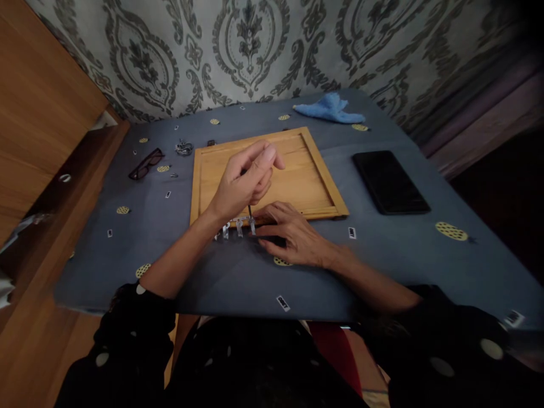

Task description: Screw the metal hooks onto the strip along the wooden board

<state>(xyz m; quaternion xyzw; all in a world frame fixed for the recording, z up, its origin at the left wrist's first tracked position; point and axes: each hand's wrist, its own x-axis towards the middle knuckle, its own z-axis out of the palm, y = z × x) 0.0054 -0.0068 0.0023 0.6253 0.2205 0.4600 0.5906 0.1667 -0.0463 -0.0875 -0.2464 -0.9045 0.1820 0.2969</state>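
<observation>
A framed wooden panel (272, 170) lies flat on the cloth-covered table in front of me. Along its near edge sits a shiny metal hook rail (239, 228) with several hooks hanging toward me. My left hand (249, 173) is closed in a fist above the rail, around what looks like a screwdriver (250, 211). Only the tool's thin dark shaft shows, reaching down to the rail; its handle is hidden in the fist. My right hand (291, 233) is low at the rail's right end, fingertips against the rail and the panel edge. Its exact grip is partly hidden.
Left of the panel lie dark-framed glasses (147, 164), a small heap of metal pieces (184, 148) and a tiny piece (174, 175). A black tablet or phone (391, 181) rests to the right. A blue cloth (330, 108) is at the back, before a patterned curtain (250, 45).
</observation>
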